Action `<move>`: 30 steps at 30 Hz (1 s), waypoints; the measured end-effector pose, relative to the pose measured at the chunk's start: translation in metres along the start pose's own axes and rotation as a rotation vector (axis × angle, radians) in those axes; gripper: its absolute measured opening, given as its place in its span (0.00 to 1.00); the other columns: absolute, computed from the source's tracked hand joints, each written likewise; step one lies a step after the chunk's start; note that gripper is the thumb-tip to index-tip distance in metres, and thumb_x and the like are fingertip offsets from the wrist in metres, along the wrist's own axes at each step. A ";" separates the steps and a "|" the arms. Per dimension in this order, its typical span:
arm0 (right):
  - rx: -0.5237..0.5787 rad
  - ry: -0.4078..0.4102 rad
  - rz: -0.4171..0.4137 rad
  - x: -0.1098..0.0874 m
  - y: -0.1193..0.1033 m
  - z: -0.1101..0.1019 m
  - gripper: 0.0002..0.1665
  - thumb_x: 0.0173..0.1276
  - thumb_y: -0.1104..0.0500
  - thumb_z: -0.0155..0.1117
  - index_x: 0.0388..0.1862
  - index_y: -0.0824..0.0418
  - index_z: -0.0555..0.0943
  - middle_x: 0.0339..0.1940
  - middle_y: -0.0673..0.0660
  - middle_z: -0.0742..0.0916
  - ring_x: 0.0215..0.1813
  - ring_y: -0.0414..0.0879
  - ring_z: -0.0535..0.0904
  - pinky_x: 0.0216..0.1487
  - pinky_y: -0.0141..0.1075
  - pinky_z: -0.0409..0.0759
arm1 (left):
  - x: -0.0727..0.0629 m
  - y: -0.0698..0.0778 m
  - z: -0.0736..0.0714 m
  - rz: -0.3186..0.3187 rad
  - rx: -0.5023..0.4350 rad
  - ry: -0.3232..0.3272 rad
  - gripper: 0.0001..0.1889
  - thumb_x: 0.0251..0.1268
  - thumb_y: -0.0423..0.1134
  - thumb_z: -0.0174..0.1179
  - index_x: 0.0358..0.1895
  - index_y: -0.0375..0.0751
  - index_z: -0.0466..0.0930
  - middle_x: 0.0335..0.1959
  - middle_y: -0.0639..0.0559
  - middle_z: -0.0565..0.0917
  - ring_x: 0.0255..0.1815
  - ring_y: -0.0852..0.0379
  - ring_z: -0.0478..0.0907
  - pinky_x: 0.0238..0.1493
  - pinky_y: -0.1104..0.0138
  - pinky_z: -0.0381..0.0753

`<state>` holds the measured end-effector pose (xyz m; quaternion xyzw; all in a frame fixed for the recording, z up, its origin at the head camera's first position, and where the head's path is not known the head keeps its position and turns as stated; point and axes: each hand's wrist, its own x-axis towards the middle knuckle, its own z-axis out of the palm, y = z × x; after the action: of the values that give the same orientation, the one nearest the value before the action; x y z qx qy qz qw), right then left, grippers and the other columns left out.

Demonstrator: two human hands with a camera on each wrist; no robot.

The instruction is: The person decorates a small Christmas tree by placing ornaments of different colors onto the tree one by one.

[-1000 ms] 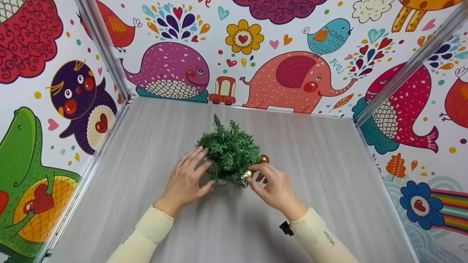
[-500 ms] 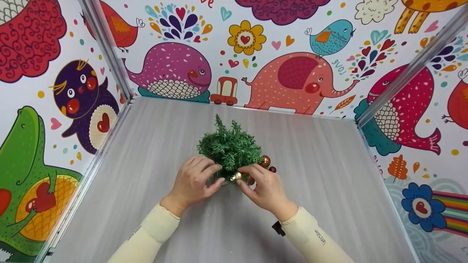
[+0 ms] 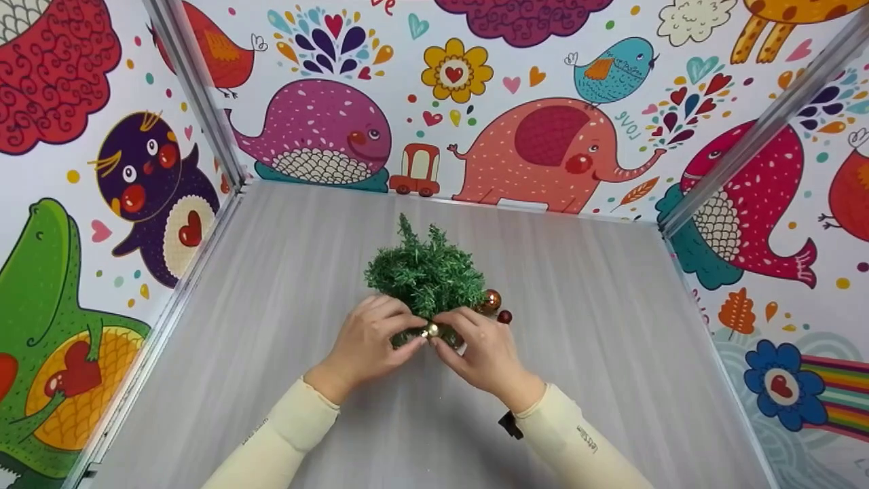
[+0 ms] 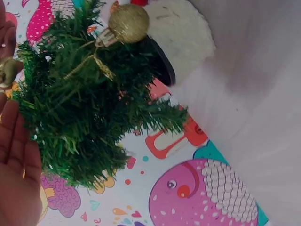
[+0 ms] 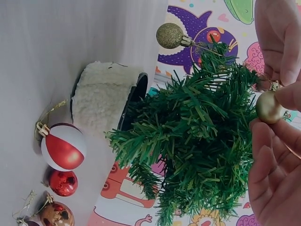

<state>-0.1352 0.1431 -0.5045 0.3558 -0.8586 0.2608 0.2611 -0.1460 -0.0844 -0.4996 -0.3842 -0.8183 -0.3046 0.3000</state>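
A small artificial Christmas tree (image 3: 428, 268) stands upright in front of me. My right hand (image 3: 482, 350) pinches a shiny gold bauble (image 5: 270, 107) between thumb and fingers, just on the near side of the branches. Thumb and index finger of my left hand (image 3: 370, 339) meet at the bauble's cap, pinching its thin gold loop; the fingertips partly hide it. A glittery gold bauble (image 4: 128, 23) hangs by its cord on the tree's left side. White fleece wraps the tree's round base (image 5: 103, 96), which my hands mostly hide in the head view.
Loose baubles lie right of the tree: a red-and-white one (image 5: 64, 147), a red one (image 5: 63, 182) and a copper-coloured one (image 5: 57, 214). A dark red bauble (image 3: 504, 317) sits there too. Patterned walls enclose the grey table (image 3: 597, 326) at the back and sides.
My right hand has carried the gold bauble leftward to the middle of the tree's near side. My left hand has moved right from the branches to meet it at the loop.
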 end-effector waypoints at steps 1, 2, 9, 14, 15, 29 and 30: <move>-0.002 -0.001 0.003 0.000 0.000 0.000 0.14 0.67 0.51 0.68 0.49 0.53 0.84 0.39 0.44 0.85 0.25 0.33 0.76 0.21 0.27 0.73 | 0.000 0.000 0.000 0.003 -0.010 0.007 0.07 0.51 0.42 0.75 0.33 0.47 0.89 0.30 0.57 0.81 0.34 0.57 0.78 0.45 0.59 0.79; -0.003 0.000 0.004 0.000 0.000 0.001 0.14 0.67 0.51 0.68 0.49 0.52 0.84 0.39 0.43 0.85 0.25 0.33 0.76 0.21 0.27 0.73 | 0.000 0.000 0.001 0.003 -0.019 0.013 0.06 0.51 0.41 0.75 0.31 0.47 0.88 0.30 0.58 0.81 0.34 0.58 0.78 0.43 0.59 0.79; -0.008 0.003 0.021 -0.001 0.000 0.004 0.14 0.67 0.51 0.68 0.50 0.53 0.83 0.42 0.44 0.85 0.25 0.33 0.76 0.21 0.28 0.74 | 0.004 0.002 -0.001 -0.005 -0.024 0.044 0.04 0.51 0.36 0.73 0.28 0.46 0.86 0.29 0.58 0.82 0.32 0.58 0.78 0.38 0.62 0.78; 0.029 0.040 0.033 -0.001 -0.004 0.007 0.14 0.66 0.54 0.68 0.49 0.54 0.83 0.47 0.45 0.85 0.25 0.34 0.76 0.23 0.27 0.74 | 0.007 0.004 -0.002 -0.003 -0.019 0.046 0.03 0.53 0.36 0.71 0.29 0.46 0.86 0.29 0.58 0.82 0.32 0.58 0.79 0.39 0.61 0.79; 0.044 0.048 0.036 -0.002 -0.005 0.009 0.13 0.66 0.54 0.68 0.49 0.54 0.83 0.46 0.45 0.85 0.26 0.34 0.76 0.23 0.27 0.74 | 0.008 0.004 -0.002 -0.002 -0.019 0.048 0.03 0.54 0.36 0.71 0.29 0.46 0.86 0.29 0.58 0.82 0.33 0.58 0.79 0.39 0.61 0.79; 0.263 0.139 0.095 0.004 -0.017 0.018 0.06 0.66 0.64 0.68 0.37 0.53 0.84 0.31 0.45 0.82 0.24 0.36 0.73 0.24 0.25 0.71 | 0.010 0.006 -0.001 -0.010 -0.036 0.084 0.03 0.54 0.35 0.72 0.29 0.46 0.86 0.29 0.58 0.82 0.32 0.58 0.79 0.36 0.62 0.77; 0.272 0.137 0.097 0.004 -0.017 0.018 0.06 0.65 0.65 0.68 0.37 0.53 0.83 0.30 0.45 0.81 0.25 0.35 0.73 0.24 0.25 0.71 | 0.010 0.006 -0.001 -0.012 -0.039 0.083 0.03 0.54 0.35 0.72 0.29 0.46 0.86 0.29 0.58 0.82 0.33 0.58 0.79 0.36 0.62 0.77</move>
<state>-0.1298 0.1194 -0.5105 0.3272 -0.8117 0.4108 0.2555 -0.1462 -0.0770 -0.4899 -0.3721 -0.8013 -0.3379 0.3245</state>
